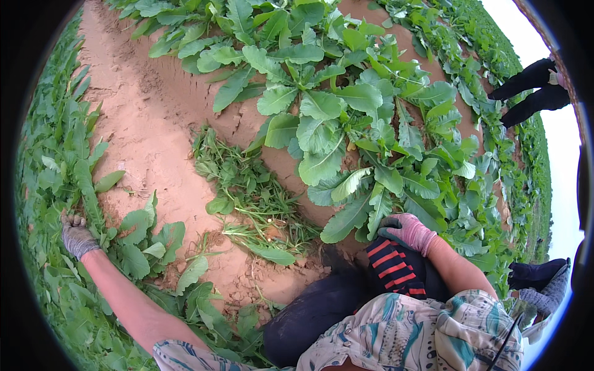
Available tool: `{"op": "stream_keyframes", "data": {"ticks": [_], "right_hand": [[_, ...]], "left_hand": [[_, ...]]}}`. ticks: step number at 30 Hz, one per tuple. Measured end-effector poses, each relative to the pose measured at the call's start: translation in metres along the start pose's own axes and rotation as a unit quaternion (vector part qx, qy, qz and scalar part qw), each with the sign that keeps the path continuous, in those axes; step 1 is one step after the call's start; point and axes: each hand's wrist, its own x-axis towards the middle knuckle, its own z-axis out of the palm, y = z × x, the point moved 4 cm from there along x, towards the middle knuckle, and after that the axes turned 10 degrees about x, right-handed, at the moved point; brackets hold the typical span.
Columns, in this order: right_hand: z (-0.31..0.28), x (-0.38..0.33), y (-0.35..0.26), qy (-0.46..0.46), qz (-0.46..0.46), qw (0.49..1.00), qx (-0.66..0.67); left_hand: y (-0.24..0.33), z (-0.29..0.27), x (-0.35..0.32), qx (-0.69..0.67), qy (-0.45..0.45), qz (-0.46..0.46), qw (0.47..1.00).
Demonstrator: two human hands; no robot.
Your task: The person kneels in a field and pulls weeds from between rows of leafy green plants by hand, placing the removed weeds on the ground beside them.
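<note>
My left hand (78,236), in a soiled grey glove, reaches far out to the left among the leafy green plants (68,167) of that row. Its fingers are curled in, and whatever they may hold is too small to make out. On my bent knee rests my right hand (408,233), in a pink glove with grey fingers, holding nothing. Beside it, red-and-black striped cloth (396,269) covers part of my leg. A heap of pulled weeds (247,179) lies on the soil between the two rows, limp and tangled.
Large broad-leaved plants (322,123) fill the ridge ahead and to the right. A bare sandy furrow (136,123) runs away at the left. Another person in dark trousers (532,93) stands at the far right. Dark and grey clothing (541,287) shows at the right edge.
</note>
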Motion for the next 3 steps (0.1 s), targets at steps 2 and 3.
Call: {"op": "stream_keyframes", "data": {"ticks": [2, 3], "right_hand": [[-0.001, -0.002, -0.003, -0.005, -0.025, 1.0, 0.012], [-0.001, -0.003, -0.003, -0.003, -0.018, 1.0, 0.007]], "left_hand": [[0.026, 0.034, -0.042, 0.053, -0.129, 0.049, 0.989], [0.038, 0.05, -0.056, 0.057, -0.102, 0.029, 0.993]]}}
